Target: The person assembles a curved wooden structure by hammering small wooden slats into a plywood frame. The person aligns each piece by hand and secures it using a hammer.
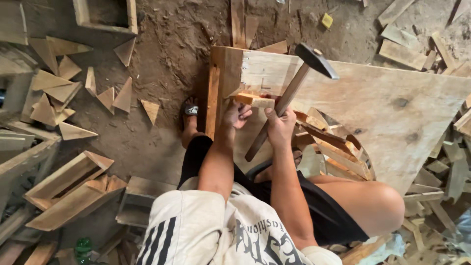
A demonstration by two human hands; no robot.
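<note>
Wooden and small, the block [253,100] is sitting at the near left corner of the plywood sheet [392,108], and your left hand [236,114] is pinching it between fingers and thumb, likely keeping it steady for a blow. Your right hand [279,125] is clenching the hammer [294,88] mid-handle, its dark head raised above the sheet. Triangular offcuts [59,93] are lying on the dirt floor [167,64] to your left

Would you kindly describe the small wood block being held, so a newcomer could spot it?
Start at the big plywood sheet. At its near-left corner, the left hand pinches a short pale block. Unlike the triangular offcuts on the floor, it is rectangular.
</note>
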